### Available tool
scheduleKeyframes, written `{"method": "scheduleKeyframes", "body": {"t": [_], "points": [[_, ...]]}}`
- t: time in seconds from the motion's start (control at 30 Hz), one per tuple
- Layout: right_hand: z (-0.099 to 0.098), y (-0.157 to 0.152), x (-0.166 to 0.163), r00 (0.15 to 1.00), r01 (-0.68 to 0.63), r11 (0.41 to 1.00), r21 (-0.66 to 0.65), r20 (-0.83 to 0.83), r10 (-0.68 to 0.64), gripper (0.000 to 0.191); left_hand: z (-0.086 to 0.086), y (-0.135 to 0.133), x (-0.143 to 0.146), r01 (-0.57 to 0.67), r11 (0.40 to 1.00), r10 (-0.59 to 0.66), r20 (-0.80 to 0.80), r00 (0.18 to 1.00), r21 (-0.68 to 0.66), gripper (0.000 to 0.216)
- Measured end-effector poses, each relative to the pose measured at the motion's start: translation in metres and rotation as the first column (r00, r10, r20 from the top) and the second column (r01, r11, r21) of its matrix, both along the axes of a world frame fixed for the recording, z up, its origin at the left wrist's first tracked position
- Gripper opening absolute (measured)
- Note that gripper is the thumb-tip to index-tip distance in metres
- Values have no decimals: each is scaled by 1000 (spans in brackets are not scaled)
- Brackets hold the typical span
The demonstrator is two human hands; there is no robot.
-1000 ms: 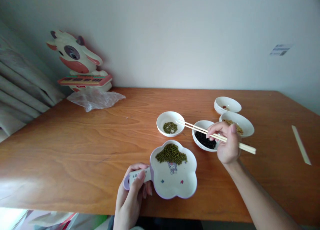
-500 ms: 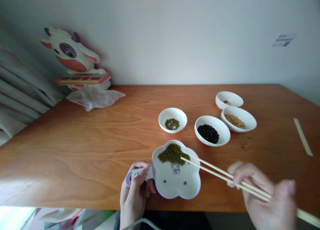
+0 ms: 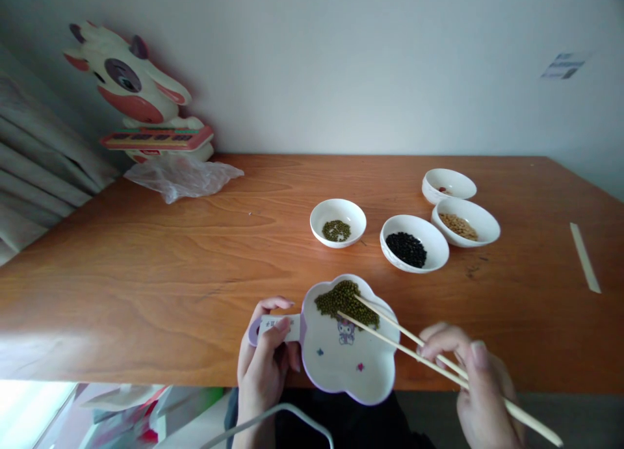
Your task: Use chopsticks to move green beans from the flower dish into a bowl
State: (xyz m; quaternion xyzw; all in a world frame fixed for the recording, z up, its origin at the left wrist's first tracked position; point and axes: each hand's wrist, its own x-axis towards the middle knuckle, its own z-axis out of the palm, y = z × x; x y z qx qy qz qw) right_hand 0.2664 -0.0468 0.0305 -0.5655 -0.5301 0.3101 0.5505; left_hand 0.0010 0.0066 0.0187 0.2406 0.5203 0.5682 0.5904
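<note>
My left hand point(image 3: 267, 355) is closed round the labelled handle of a flower-shaped dish point(image 3: 336, 371), white with a lilac rim and a printed cartoon figure. Green mung beans point(image 3: 345, 301) lie heaped along the far side of the dish. In my right hand point(image 3: 475, 374) is a pair of wooden chopsticks point(image 3: 412, 348), the fingers wrapped about them. Their tips are a little apart and reach the mung beans. Whether a bean sits between the tips I cannot tell.
Beyond the dish stand white bowls: one with some mung beans point(image 3: 337, 206), one with black beans point(image 3: 414, 223), one with tan grains point(image 3: 468, 208), and one with a few reddish bits point(image 3: 448, 176). A cow toy piano point(image 3: 156, 137) and plastic bag point(image 3: 190, 179) are back left.
My right hand has moved left and closer to the dish. The chopstick tips have spread farther apart over the mung beans. The dish has shifted slightly and tilted; the camera view has moved a little.
</note>
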Motion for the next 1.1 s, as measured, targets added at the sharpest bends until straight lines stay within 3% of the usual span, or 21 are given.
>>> {"method": "scheduleKeyframes", "body": {"t": [0.13,0.33,0.9,1.1], "points": [[-14,3,-4,997,-29,999,38,-74,32,56,-1,0,0,8,1000,-9,17,1000,10,34],[-24,13,-10,978,67,996,51,-201,-55,52,-1,-1,-1,21,999,-22,24,999,40,33],[-20,41,-17,880,203,972,-121,-413,-235,60,2,-2,0,12,999,-12,-6,1000,48,28],[-19,44,-16,864,214,972,-101,-444,-237,61,1,-2,0,6,997,-5,-15,1000,74,25]]}}
